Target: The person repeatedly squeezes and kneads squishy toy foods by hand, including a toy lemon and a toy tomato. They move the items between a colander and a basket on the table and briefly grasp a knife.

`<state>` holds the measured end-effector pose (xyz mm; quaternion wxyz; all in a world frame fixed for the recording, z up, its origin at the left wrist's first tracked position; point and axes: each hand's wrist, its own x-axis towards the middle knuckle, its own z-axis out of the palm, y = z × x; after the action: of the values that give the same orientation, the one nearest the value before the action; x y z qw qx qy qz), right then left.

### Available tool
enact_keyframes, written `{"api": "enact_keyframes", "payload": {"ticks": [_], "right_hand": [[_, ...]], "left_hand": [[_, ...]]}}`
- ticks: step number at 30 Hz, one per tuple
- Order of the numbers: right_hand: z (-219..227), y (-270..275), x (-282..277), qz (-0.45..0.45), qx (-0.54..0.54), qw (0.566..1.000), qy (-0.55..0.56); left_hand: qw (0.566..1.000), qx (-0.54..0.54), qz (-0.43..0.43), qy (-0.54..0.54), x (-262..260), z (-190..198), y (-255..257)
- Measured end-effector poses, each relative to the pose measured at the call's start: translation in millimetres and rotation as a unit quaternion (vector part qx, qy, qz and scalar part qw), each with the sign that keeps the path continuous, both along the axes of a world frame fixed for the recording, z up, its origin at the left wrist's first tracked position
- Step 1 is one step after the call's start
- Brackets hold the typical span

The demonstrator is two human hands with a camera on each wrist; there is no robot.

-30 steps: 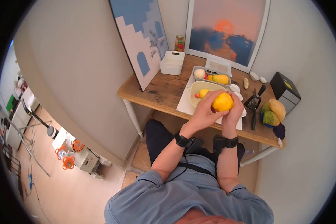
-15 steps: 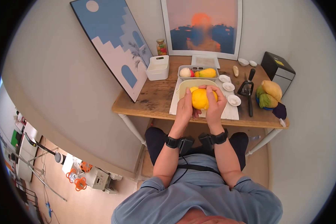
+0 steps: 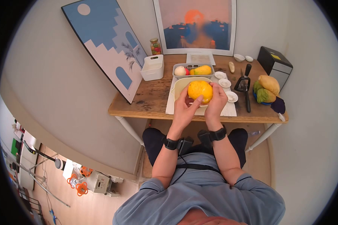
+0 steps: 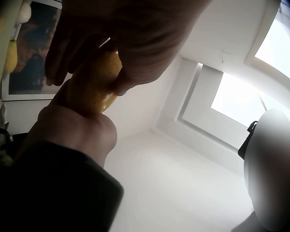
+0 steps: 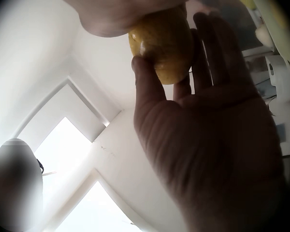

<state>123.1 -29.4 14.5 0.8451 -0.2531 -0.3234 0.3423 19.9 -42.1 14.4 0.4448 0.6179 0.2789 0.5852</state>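
Note:
Both hands hold a round yellow-orange fruit point(image 3: 200, 91) in the air above a cream bowl point(image 3: 181, 83) on the wooden table point(image 3: 154, 99). My left hand point(image 3: 184, 108) grips its left side, thumb across the front. My right hand point(image 3: 217, 100) cups its right side with curled fingers. In the left wrist view the left hand point(image 4: 135, 34) wraps the fruit point(image 4: 94, 82) from above. In the right wrist view the right hand point(image 5: 208, 125) curls its fingers behind the fruit point(image 5: 164, 43), thumb on its side. The fruit's underside is hidden.
A grey tray point(image 3: 193, 66) with an onion and a yellow fruit stands behind the bowl. Small white dishes point(image 3: 224, 82), a black-handled tool point(image 3: 244, 84), a bowl of produce point(image 3: 266, 92) and a black box point(image 3: 274, 62) lie to the right. A white container point(image 3: 153, 67) and a jar point(image 3: 154, 46) stand at left.
The fruit stays in both hands and has shifted from beside the bowl's right edge to over the bowl. The hands have re-gripped it, and the head view has swung round.

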Motion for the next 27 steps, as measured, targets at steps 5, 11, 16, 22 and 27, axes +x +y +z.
{"api": "enact_keyframes", "payload": {"ticks": [5, 11, 16, 22, 27], "right_hand": [[-7.2, 3.5, -10.9, -0.070, -0.004, 0.981, -0.182], [0.5, -9.7, -14.6, 0.058, -0.080, 0.917, -0.386], [3.2, -9.6, -12.2, -0.016, -0.051, 0.897, -0.440], [2.9, -9.4, -9.5, -0.081, 0.078, 0.832, -0.543], [10.6, -19.3, -16.4, -0.014, 0.067, 0.793, -0.606]], "left_hand": [[0.991, 0.067, 0.083, -0.075, -5.5, 4.1, -0.8], [0.978, 0.103, 0.156, -0.091, -14.4, 8.0, -2.7], [0.981, 0.098, 0.154, -0.059, -16.7, 3.2, 5.5], [0.965, 0.103, 0.235, 0.055, -25.8, -7.1, 17.4], [0.942, -0.006, 0.328, 0.068, -41.5, 2.9, 12.5]]}}
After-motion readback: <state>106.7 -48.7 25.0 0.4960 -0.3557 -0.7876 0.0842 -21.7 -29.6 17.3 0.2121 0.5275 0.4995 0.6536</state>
